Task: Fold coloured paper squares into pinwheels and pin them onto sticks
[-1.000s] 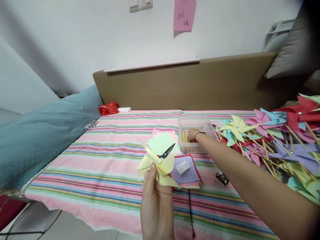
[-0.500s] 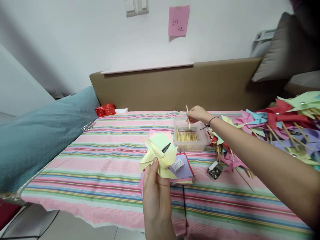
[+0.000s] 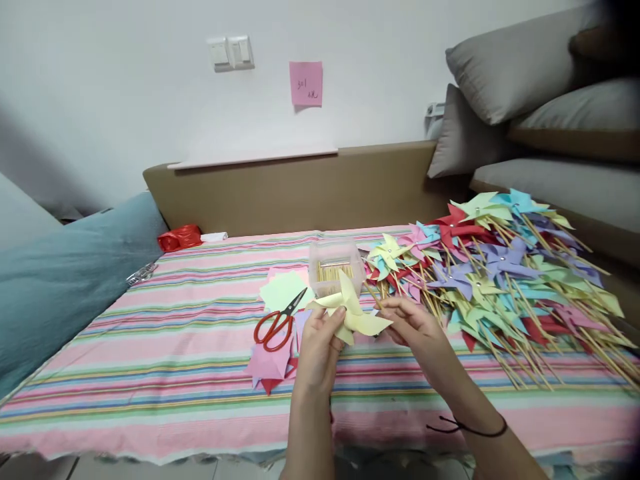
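Note:
In my left hand [image 3: 320, 340] I pinch a pale yellow paper pinwheel [image 3: 367, 323], with its blades spread toward the right. My right hand [image 3: 407, 321] is closed on a thin wooden stick [image 3: 373, 293], just right of the pinwheel; its lower part is hidden by my fingers. Behind the hands stands a clear plastic box [image 3: 315, 257] with several wooden sticks [image 3: 333, 272] lying in it. Red-handled scissors [image 3: 275, 329] rest on coloured paper sheets [image 3: 277, 291] to the left of my left hand.
A large heap of finished pinwheels [image 3: 505, 260] on sticks covers the right side. A red plastic bundle [image 3: 180, 237] and metal clips [image 3: 142, 274] lie at the left on the striped cloth [image 3: 150, 373]. Grey cushions [image 3: 505, 67] are stacked at the back right.
My right hand has come back from the box with the stick, close to the pinwheel in my left hand. The view has turned to the right, showing more pinwheels, and the scissors are now uncovered.

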Motion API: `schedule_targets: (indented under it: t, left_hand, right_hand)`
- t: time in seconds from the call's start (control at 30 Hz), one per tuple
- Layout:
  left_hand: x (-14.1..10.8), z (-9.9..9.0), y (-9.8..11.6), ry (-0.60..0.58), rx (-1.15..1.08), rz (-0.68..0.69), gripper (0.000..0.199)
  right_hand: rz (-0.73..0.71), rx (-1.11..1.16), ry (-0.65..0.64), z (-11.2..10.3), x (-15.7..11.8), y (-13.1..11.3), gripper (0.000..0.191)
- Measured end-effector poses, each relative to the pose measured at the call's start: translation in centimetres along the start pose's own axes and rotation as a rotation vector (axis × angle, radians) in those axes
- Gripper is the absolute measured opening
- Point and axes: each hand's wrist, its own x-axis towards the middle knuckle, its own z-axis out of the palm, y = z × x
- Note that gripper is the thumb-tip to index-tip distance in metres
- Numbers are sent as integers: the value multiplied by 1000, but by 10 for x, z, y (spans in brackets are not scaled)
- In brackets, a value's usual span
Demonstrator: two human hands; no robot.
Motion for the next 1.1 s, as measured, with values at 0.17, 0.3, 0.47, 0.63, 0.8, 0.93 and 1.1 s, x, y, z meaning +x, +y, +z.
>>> schedule_targets:
  t: [0.17,0.3,0.47,0.63,0.8,0.93,1.1]
  left_hand:
    - [5,9,-19,10,2,29,33]
    - [7,15,-28,-11,-45,41,29]
    - [8,21,-42,-29,-106,28,35]
    - [10,21,-49,-44,-166,31,35]
    - [8,21,-46,-131,-156,77,28]
    - [6,21,-44,-168,-162,97,28]
    - [6,18,-45,-178,-176,110,29]
  right_hand:
    - [-37,15,-10,-8,-11,7,27]
    - [-29,58,-48,-15,-14,11,30]
    - [-37,26,-97,-27,-15,16,24]
    - [-61,31,-127,-33,-18,11,18]
    - [-109,-20,-133,-32,-22,7,16]
    - [-139,-36,-121,-32,-21,6,16]
    - [-148,-21,-159,-32,-20,7,14]
